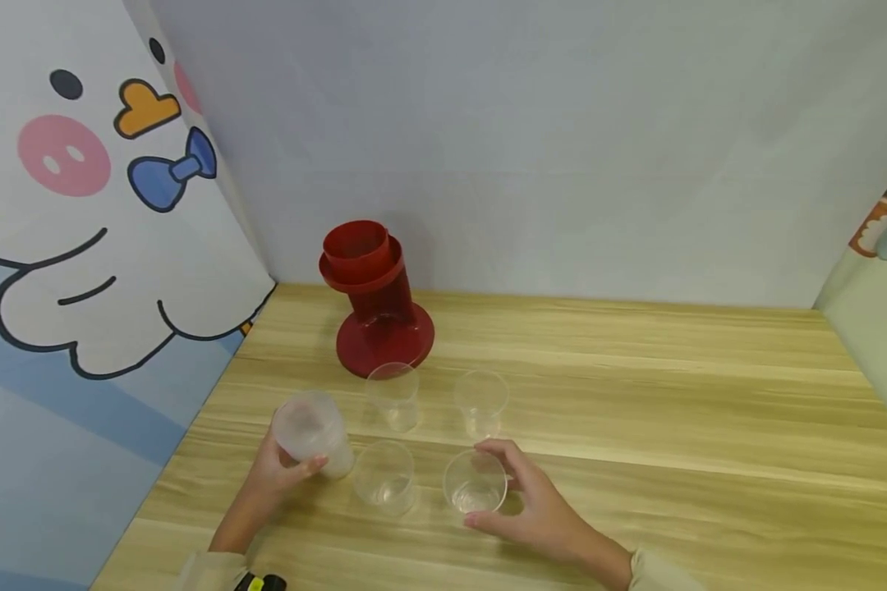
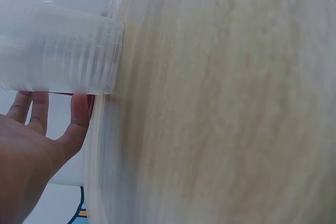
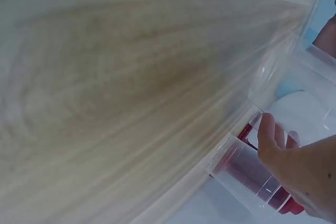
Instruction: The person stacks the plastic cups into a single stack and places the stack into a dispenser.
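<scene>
My left hand (image 1: 284,468) holds a stack of nested clear plastic cups (image 1: 336,447) at its side. Several ridges circle the stack's table end in the left wrist view, where fingertips and thumb of the left hand (image 2: 39,140) touch its wall. With thumb and fingers on opposite sides, my right hand (image 1: 532,501) grips a single clear plastic cup (image 1: 475,495) standing on the table. Left of it stands another clear cup (image 1: 386,484). Two more form a row behind: a left cup (image 1: 394,398) and a right cup (image 1: 482,400).
A dark red plastic stand (image 1: 380,308) with a round base and ring-shaped top is behind the cups. Under everything lies a wood-grain table (image 1: 673,410). A pale wall (image 1: 562,148) closes the back, and a cartoon-printed panel (image 1: 81,271) borders the left.
</scene>
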Available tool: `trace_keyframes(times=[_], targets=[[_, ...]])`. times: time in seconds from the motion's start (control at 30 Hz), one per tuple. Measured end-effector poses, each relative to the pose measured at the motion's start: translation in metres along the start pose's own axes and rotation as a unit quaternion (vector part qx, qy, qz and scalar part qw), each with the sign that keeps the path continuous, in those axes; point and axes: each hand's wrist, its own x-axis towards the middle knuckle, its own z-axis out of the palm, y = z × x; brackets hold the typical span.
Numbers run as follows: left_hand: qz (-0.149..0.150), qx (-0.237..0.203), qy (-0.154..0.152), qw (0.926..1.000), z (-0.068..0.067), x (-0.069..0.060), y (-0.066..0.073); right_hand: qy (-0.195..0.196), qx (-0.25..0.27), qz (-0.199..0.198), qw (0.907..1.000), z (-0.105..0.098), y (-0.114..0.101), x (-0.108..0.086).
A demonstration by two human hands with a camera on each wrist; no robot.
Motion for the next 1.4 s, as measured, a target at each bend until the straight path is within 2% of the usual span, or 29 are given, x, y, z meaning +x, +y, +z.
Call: trace_keyframes(times=[0.33,0.57,1.03,1.4], targets=[[-0.002,0.016,0.003,0.9999,-0.002,-0.001,-0.002,0.024,0.025,-0.010,0.9994,0.006,0.007,-0.002],[0.007,0.006,0.005,0.9999,-0.002,0.000,-0.003,0.031,0.014,-0.021,0.9992,0.009,0.010,-0.002],[0.008,0.001,-0.003,1.0000,-0.001,0.001,-0.004,0.038,0.026,-0.008,0.9989,0.009,0.003,-0.001],[-0.025,0.017,-0.008,0.9995,-0.002,0.001,-0.002,0.037,0.023,0.002,0.9990,0.005,-0.006,0.002]])
